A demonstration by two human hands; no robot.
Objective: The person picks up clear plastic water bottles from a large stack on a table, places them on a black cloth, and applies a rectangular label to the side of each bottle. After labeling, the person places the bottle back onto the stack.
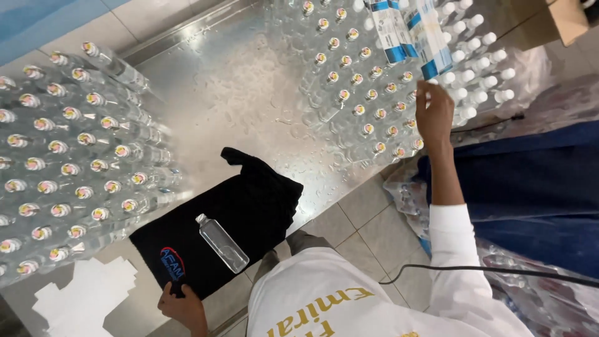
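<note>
Right hand (pixel 433 112) reaches up among the capped bottles (pixel 368 93), fingers closing on one at the cluster's edge. My left hand (pixel 181 306) pinches the near corner of the black cloth (pixel 249 206). One clear bottle (pixel 221 243), white-capped, unlabelled, lies flat on that cloth. Label strips (pixel 409 31) rest atop the cluster on the wet steel table (pixel 237 87).

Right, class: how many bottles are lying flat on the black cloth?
1. A single clear bottle lies on its side on the black cloth, near the left hand. The folds could hide nothing more that I can see.
</note>
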